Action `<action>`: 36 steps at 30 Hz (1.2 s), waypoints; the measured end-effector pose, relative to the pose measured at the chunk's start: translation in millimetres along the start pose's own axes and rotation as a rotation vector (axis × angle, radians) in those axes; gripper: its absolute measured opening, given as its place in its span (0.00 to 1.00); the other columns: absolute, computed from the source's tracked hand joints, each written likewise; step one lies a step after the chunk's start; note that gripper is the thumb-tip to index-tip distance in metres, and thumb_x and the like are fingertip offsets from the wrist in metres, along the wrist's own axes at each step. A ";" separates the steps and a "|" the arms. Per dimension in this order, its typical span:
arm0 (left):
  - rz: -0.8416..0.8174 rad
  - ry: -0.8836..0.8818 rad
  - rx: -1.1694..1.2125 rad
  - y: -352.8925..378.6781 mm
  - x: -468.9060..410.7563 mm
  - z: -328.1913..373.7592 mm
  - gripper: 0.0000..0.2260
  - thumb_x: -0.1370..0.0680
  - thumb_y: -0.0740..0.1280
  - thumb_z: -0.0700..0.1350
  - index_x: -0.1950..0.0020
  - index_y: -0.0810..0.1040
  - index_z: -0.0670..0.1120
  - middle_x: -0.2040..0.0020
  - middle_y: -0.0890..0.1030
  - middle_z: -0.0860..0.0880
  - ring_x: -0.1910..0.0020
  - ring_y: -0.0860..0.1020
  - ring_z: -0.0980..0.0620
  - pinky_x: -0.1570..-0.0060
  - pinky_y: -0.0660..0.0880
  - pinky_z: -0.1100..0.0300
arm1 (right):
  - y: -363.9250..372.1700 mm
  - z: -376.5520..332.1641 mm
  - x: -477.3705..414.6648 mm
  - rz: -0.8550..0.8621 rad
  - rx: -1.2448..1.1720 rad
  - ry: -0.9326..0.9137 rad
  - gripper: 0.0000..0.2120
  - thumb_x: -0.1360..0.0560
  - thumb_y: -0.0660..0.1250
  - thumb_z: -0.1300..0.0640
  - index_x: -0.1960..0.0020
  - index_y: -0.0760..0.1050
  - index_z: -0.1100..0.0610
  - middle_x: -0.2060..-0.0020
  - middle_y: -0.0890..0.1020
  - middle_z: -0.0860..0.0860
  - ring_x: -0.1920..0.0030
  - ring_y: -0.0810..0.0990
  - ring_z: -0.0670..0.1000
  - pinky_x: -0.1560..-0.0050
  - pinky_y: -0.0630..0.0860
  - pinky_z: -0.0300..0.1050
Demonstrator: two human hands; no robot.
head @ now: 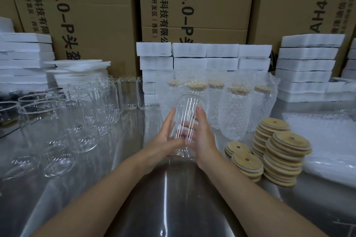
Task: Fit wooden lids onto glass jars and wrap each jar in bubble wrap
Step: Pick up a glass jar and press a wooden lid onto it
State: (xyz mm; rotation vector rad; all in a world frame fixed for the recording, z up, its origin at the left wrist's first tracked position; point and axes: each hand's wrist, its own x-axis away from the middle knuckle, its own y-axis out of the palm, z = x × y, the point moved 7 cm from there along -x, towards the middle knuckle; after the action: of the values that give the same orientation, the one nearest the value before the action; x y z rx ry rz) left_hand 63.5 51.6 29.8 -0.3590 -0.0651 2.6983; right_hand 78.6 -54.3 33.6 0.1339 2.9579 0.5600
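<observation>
Hands: left hand [166, 136] flat along the jar [187, 109], right hand [203, 140] curled round it, fingers showing through the glass; jar tipped, mouth away, over the counter's [173, 198] near middle, probably ready for lidding.
Lids [283, 152]: stacked at the right, within easy reach.
Bare jars [77, 113]: crowd the left side.
Wrapped jars [235, 106]: lidded, lined toward the back edge.
Room: free counter only at the near edge.

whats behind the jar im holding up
Bubble-wrapped jars with wooden lids stand in a row behind the held jar, then white foam blocks and cardboard boxes. The nearest wrapped jar's body is mostly hidden.
</observation>
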 end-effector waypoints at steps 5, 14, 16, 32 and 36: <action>0.218 0.088 -0.132 -7.7 -2.8 3.8 0.32 0.40 0.74 0.63 0.39 0.64 0.72 0.32 0.64 0.52 0.36 0.73 0.53 0.38 0.76 0.49 | 3.9 -13.2 14.7 0.100 0.109 -0.217 0.37 0.38 0.62 0.29 0.36 0.70 0.51 0.46 0.79 0.49 0.54 0.82 0.46 0.55 0.79 0.42; 0.203 0.140 -0.017 -14.5 -7.4 2.1 0.35 0.36 0.77 0.62 0.32 0.69 0.64 0.52 0.78 0.55 0.51 0.81 0.58 0.49 0.81 0.49 | 0.9 -19.7 9.2 0.097 0.104 -0.218 0.34 0.37 0.67 0.33 0.37 0.67 0.48 0.48 0.79 0.48 0.51 0.81 0.46 0.45 0.78 0.48; 0.160 0.123 0.028 -13.7 -8.1 -1.2 0.37 0.35 0.75 0.62 0.28 0.66 0.62 0.55 0.80 0.57 0.50 0.82 0.56 0.54 0.81 0.53 | -1.6 -19.5 6.8 0.080 0.061 -0.176 0.27 0.31 0.68 0.39 0.37 0.67 0.49 0.46 0.79 0.52 0.49 0.81 0.49 0.47 0.79 0.46; -0.065 -0.079 0.337 -1.8 -13.2 -13.9 0.16 0.22 0.60 0.59 0.35 0.66 0.71 0.53 0.86 0.49 0.54 0.84 0.47 0.59 0.81 0.50 | -6.2 -9.6 -7.2 0.028 -0.073 -0.014 0.20 0.30 0.68 0.37 0.43 0.71 0.46 0.46 0.81 0.54 0.51 0.84 0.54 0.48 0.80 0.58; 0.011 -0.112 0.315 0.1 -13.4 -16.9 0.12 0.19 0.55 0.57 0.39 0.69 0.71 0.48 0.85 0.49 0.49 0.83 0.48 0.59 0.81 0.49 | -11.4 -12.2 -6.4 0.123 -0.017 -0.056 0.27 0.31 0.69 0.37 0.39 0.69 0.51 0.51 0.81 0.52 0.55 0.84 0.50 0.51 0.82 0.51</action>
State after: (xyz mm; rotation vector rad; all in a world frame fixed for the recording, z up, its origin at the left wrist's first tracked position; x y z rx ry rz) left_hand 79.7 45.9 16.7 -0.1127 0.3261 2.6790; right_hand 82.5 -69.9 41.4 0.3261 2.9047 0.5871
